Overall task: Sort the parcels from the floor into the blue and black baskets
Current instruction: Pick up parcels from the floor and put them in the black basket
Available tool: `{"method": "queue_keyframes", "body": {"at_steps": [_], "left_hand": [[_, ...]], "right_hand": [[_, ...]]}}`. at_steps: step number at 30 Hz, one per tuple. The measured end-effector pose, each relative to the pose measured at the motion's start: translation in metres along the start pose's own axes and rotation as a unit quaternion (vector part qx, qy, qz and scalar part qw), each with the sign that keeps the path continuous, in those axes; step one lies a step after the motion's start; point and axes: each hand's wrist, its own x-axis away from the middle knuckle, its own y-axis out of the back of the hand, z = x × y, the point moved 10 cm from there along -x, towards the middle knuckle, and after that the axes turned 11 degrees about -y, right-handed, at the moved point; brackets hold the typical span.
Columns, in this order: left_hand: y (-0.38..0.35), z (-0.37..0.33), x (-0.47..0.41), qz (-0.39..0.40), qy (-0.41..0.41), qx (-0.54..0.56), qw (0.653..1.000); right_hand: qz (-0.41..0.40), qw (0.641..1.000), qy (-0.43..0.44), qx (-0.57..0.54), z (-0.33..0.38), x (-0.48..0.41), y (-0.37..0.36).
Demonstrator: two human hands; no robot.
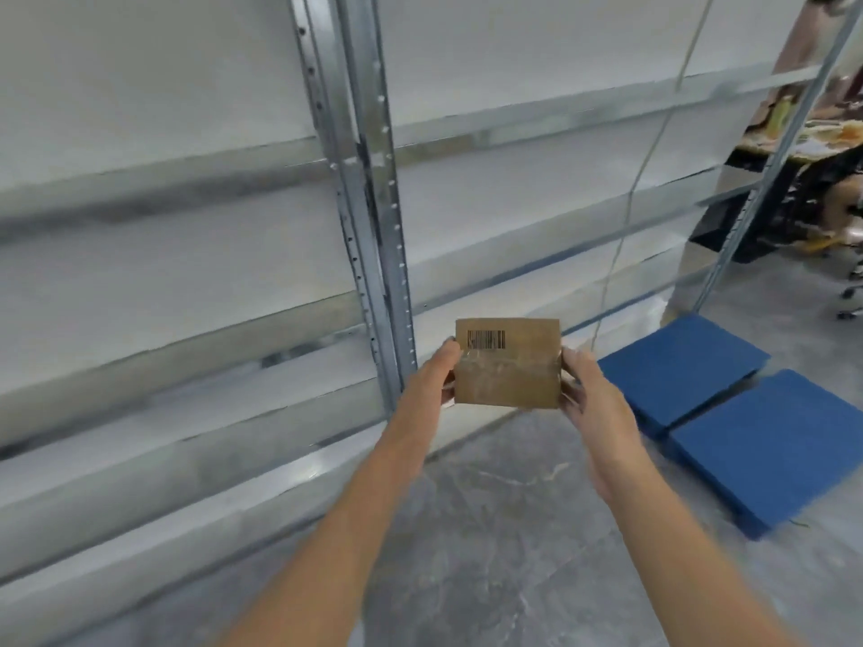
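two hands on one parcel (508, 366): left hand (436, 375) grips its left end, right hand (583, 389) its right end. long axis runs hand to hand. parcel is off the floor (490, 530), before the shelf upright (373, 203). no basket in view; neither hand judged nearer.

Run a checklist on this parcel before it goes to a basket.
1. Grip: left hand and right hand each hold one end of the parcel: ok.
2. Barcode faces the camera, uncovered: ok.
3. Barcode readable: cannot tell, blurred.
4. Blue or black basket in view: not ok, neither shows.
5. Floor to the right free: not ok, two blue pads lie there.
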Motion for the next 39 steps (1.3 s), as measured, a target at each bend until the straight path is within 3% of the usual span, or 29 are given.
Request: {"method": "queue_keyframes", "body": {"at_steps": [7, 20, 28, 39], "left_hand": [[0.171, -0.011, 0.080, -0.159, -0.008, 0.000, 0.987], [0.471, 0.002, 0.296, -0.409, -0.001, 0.011, 0.912], [0.571, 0.008, 0.413, -0.528, 0.005, 0.000, 0.849], [0.645, 0.032, 0.511, -0.702, 0.036, 0.034, 0.710]], "right_hand": [[0.142, 0.988, -0.001, 0.062, -0.011, 0.040, -0.181], [0.372, 0.920, -0.009, 0.123, -0.091, 0.209, -0.499], [0.483, 0.854, -0.007, 0.194, -0.140, 0.300, -0.630], [0.643, 0.718, -0.036, 0.263, -0.214, 0.375, -0.782]]}}
